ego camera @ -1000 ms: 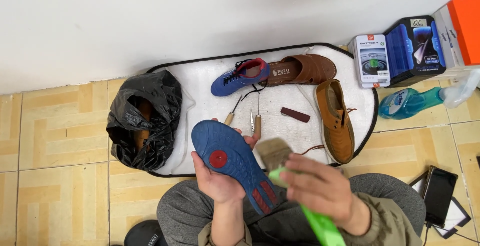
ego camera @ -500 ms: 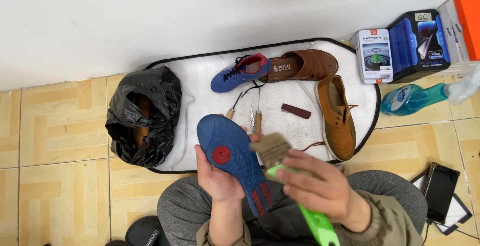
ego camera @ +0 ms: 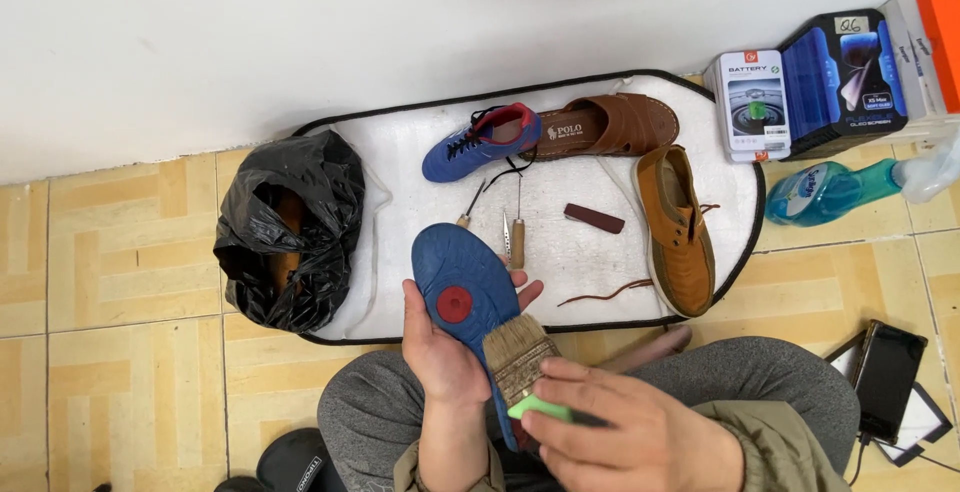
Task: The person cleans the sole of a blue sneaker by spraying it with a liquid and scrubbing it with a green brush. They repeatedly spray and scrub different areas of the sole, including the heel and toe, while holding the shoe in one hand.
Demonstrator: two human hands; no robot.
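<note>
On tan floor tiles, a white mat meets the wall.

The mat lies on the tiled floor against the wall. On its far edge a sneaker sits left of a sandal, touching it. Right of centre a laced shoe lies lengthwise, with a small block to its left. Two wooden-handled tools lie mid-mat, just behind the sole that the left hand holds up. The right hand presses a brush on that sole's near end. A bag overlaps the mat's left edge, possibly holding a shoe. Boxes and a bottle stand right of the mat.
</note>
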